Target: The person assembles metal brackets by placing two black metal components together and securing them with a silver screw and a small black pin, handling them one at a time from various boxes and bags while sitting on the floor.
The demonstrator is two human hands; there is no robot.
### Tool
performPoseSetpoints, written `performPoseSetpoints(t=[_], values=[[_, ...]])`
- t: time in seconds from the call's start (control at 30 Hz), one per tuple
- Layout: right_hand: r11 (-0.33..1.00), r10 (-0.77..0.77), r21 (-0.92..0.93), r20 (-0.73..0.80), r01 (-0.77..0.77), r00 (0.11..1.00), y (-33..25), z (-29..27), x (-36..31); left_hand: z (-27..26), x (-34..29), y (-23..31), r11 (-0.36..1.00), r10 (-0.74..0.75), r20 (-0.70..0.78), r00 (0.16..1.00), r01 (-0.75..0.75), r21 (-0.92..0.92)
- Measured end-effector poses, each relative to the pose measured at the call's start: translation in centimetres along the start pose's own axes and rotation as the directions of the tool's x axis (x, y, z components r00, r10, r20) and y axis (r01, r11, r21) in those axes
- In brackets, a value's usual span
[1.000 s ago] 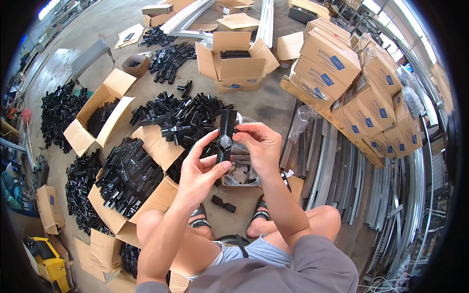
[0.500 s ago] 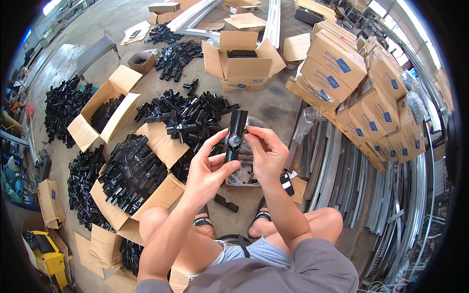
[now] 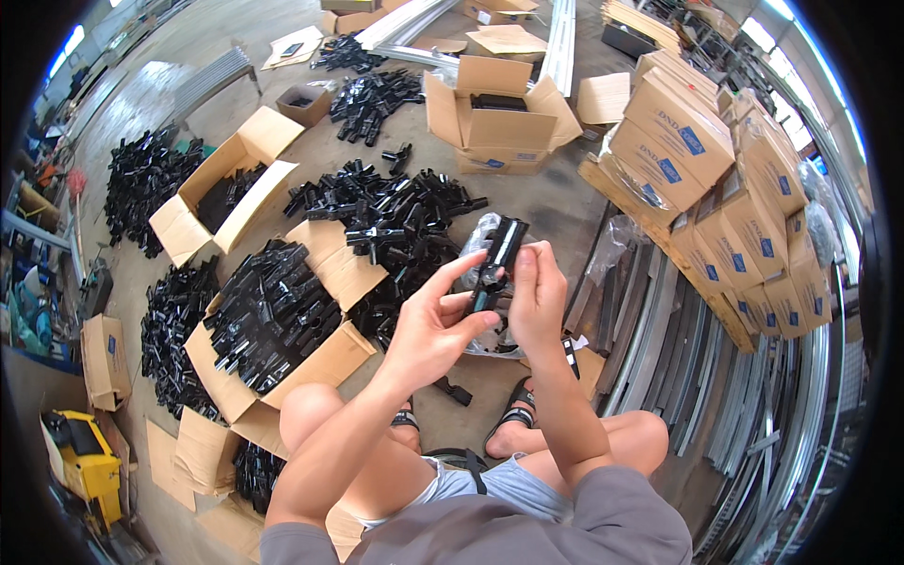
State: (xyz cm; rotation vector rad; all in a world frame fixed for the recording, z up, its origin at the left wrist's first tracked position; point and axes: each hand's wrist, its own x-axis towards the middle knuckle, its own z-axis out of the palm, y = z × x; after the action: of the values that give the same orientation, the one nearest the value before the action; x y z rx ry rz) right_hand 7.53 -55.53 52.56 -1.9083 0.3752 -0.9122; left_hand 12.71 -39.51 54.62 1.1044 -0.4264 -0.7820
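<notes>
A glossy black tube-shaped fitting (image 3: 508, 247) is tilted up in front of me. My left hand (image 3: 435, 325) grips its lower end between thumb and fingers. Close against its right side is my right hand (image 3: 540, 301), thumb and fingertips pinched together. Whether a small piece sits in that pinch is hidden. Below and behind the fitting stands a container lined with see-through plastic (image 3: 484, 232), mostly covered by my hands. One loose black fitting (image 3: 454, 391) lies on the floor between my feet.
To my left, an open carton (image 3: 273, 315) brims with black fittings, beside a loose heap (image 3: 377, 202). Another open carton (image 3: 504, 127) stands ahead. Stacked closed cartons (image 3: 673, 141) rest on a wooden pallet (image 3: 664, 250) at right, near long metal profiles (image 3: 697, 348).
The fitting now leans more to the right, still in my left hand. My right hand has turned beside it. The whole view has shifted, with the surroundings appearing farther right.
</notes>
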Motion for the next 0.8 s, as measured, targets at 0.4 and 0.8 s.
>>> performPoseSetpoints(t=[0.4,0.8], values=[[0.988,-0.05,-0.145,-0.028,0.045,0.998,-0.4,0.1,-0.2,-1.1,0.0,-0.3,0.999,-0.053,0.074,0.996,0.052,0.014],[0.965,-0.082,-0.254,-0.072,0.061,0.994,1.1,0.4,-1.3,-1.0,-0.1,-0.5,0.998,-0.059,0.072,0.996,0.06,-0.015]])
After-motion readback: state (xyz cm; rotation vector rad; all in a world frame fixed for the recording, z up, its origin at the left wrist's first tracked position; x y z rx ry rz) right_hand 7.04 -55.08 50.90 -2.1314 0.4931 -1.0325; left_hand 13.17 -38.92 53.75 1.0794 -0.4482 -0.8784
